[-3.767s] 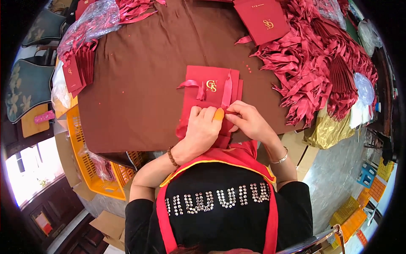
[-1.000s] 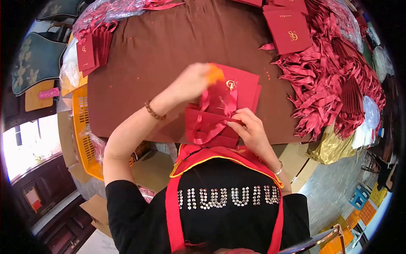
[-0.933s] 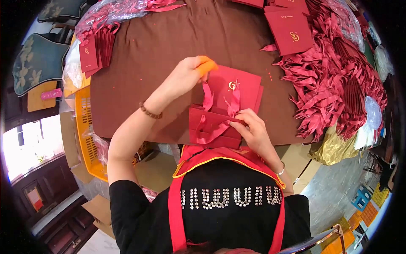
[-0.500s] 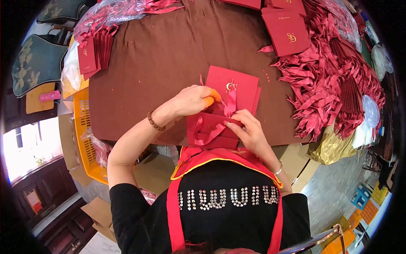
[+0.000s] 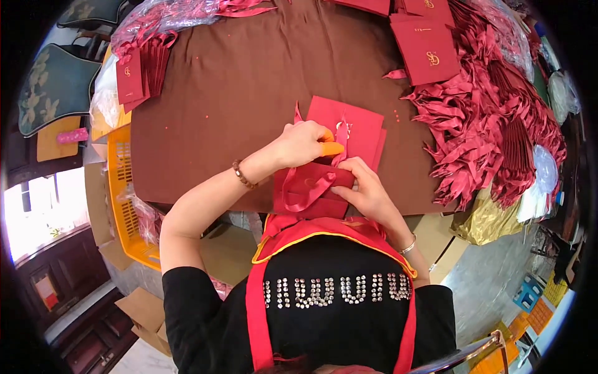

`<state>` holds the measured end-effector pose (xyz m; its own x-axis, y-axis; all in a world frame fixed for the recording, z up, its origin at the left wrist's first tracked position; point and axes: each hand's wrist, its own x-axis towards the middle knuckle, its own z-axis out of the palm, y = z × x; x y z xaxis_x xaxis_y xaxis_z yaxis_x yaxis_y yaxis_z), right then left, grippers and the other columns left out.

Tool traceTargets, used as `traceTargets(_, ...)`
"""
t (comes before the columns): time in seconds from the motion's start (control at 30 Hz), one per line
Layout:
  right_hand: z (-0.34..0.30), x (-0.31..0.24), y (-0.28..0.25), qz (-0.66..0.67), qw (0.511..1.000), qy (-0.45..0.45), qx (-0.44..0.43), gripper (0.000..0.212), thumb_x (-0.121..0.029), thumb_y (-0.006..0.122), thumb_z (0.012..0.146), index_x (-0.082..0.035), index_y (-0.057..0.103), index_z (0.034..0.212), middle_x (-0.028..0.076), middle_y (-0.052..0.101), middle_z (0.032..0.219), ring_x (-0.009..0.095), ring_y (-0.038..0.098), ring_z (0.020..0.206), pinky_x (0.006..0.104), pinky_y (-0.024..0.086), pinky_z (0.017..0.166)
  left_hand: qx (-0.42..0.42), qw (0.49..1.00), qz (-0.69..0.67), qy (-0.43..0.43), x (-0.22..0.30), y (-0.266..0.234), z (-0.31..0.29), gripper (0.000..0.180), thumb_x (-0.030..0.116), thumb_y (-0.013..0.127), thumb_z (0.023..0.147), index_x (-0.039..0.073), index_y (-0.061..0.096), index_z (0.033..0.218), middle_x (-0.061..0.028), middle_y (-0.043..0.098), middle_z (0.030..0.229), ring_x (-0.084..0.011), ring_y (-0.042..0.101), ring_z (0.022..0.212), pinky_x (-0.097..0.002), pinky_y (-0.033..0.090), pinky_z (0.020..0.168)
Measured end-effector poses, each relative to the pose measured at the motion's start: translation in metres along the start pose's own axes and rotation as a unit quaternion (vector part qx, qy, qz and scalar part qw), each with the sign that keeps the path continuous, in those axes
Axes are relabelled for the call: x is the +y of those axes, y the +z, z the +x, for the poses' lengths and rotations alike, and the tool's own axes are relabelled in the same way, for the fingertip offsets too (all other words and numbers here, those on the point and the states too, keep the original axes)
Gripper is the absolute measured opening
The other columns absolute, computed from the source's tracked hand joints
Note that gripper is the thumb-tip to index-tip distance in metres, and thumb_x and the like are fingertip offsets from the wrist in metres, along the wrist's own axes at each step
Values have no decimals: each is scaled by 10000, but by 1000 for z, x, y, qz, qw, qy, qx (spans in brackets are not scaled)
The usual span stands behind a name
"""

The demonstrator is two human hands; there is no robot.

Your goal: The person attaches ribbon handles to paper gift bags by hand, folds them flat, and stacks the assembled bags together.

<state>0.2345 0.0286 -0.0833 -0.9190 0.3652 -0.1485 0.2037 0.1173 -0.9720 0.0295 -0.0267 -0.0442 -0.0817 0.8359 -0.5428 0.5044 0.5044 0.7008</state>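
Note:
A dark red paper bag [image 5: 352,128] with a small gold emblem lies flat on the brown table [image 5: 249,87] in front of me. My left hand [image 5: 302,142], with an orange finger cot on one fingertip, pinches a red ribbon [image 5: 305,190] at the bag's lower edge. My right hand [image 5: 367,190] presses on a darker red folded piece [image 5: 299,202] at the table's near edge and grips the ribbon loop there. A beaded bracelet sits on my left wrist.
A big heap of red ribbons [image 5: 492,137] fills the right side. More red bags [image 5: 427,47] lie at the far right, another stack [image 5: 140,71] at the far left. An orange crate [image 5: 124,193] stands left of the table; gold foil [image 5: 486,218] hangs lower right.
My left hand, raised and pulling the ribbon up a second ago, has come back down to the bag next to my right hand. The ribbon loop is shorter now.

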Motion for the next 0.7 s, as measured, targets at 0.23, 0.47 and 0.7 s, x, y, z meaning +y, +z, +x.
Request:
traceTargets(0.23, 2, -26, -7, 22, 995, 82, -54, 317, -40, 679, 790, -29, 517, 1061, 37, 576, 875, 27, 509, 713, 207, 402, 547, 237, 888, -386, 77, -7, -21, 27, 209, 204, 601, 853, 13, 620, 769, 6, 573, 671, -67, 480, 614, -238, 376, 571)
traceTargets(0.47, 9, 11, -5, 99, 992, 72, 14, 356, 57, 650, 800, -45, 460, 1083, 30, 558, 1034, 85, 525, 939, 230, 464, 789, 206, 917, -327, 97, 2, -40, 32, 244, 212, 551, 910, 37, 601, 1072, 23, 596, 895, -41, 498, 801, -199, 388, 709)
traceTargets(0.7, 12, 2, -13, 303, 944, -12, 129, 470, 109, 638, 776, -59, 398, 1143, 80, 525, 1126, 154, 535, 1041, 296, 464, 889, 145, 905, -382, 117, -43, -43, -34, 485, 270, 449, 967, 66, 353, 1396, -4, 551, 1212, -87, 519, 980, -225, 397, 866)
